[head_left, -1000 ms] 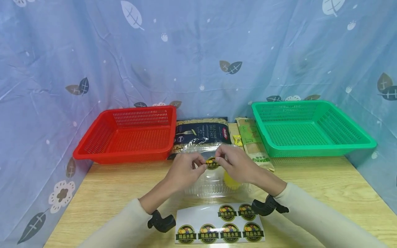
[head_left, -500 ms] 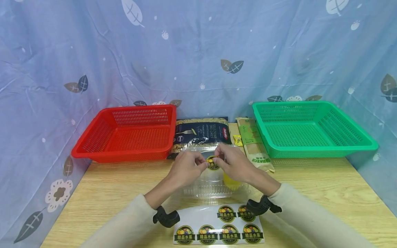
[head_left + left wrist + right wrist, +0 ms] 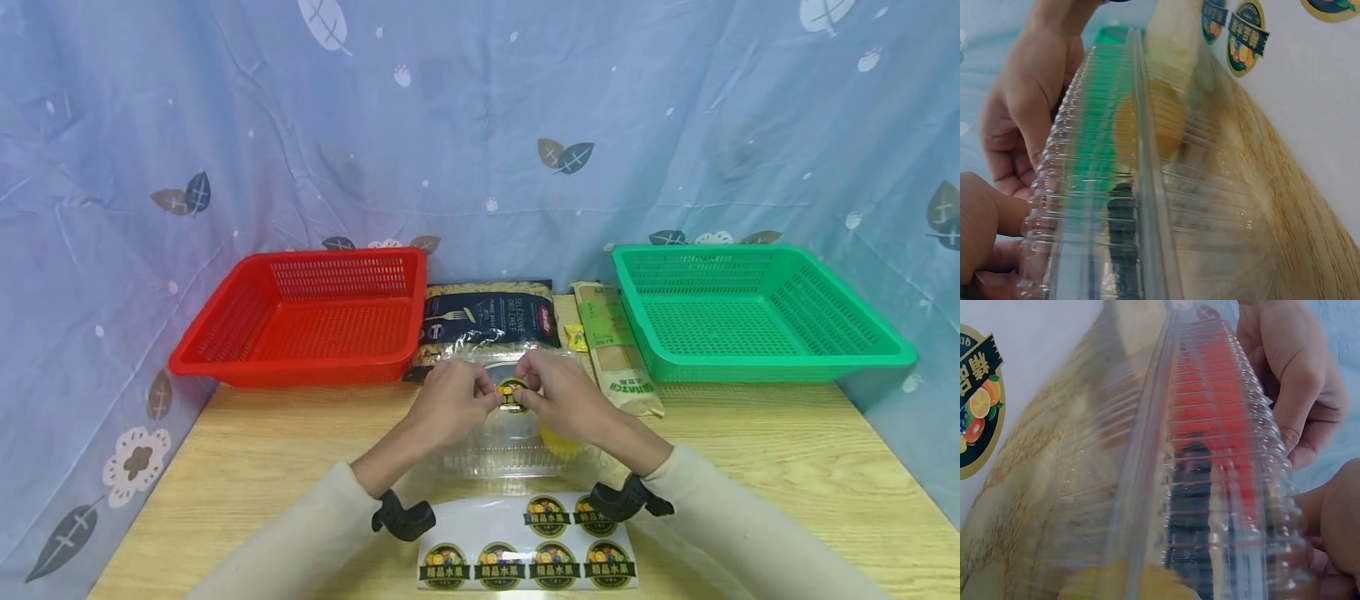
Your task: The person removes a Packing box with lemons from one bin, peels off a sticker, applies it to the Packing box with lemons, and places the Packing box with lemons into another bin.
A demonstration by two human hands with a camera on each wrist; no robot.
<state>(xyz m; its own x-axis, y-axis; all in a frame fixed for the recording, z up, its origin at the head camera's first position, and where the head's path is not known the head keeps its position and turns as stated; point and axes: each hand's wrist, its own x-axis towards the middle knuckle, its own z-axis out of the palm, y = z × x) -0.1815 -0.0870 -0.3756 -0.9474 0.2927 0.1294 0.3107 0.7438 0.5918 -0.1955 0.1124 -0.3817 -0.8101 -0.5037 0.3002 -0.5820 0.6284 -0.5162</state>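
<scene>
In the head view a round black-and-gold fruit sticker [image 3: 512, 395] lies between both hands, over the lid of a clear plastic clamshell box [image 3: 495, 461]. My left hand [image 3: 455, 402] pinches its left edge between thumb and curled fingers. On the opposite edge, my right hand [image 3: 566, 398] pinches it the same way, thumb over the print. Both wrist views show the fingers right at the ribbed top of the box [image 3: 1141, 162]. A yellow round thing [image 3: 558, 442] shows through the box, partly hidden by the right hand.
A sheet of fruit stickers [image 3: 487, 510] lies in front of the box. Behind are a pasta bag [image 3: 487, 317], a small yellow packet [image 3: 575, 337] and a long noodle-like pack [image 3: 611, 342]. A red basket [image 3: 292, 373] stands left, a green basket [image 3: 780, 367] right.
The right fingers have shifted slightly on the sticker, its right side now sitting under the thumb. The left hand has hardly moved, and the box stays in place.
</scene>
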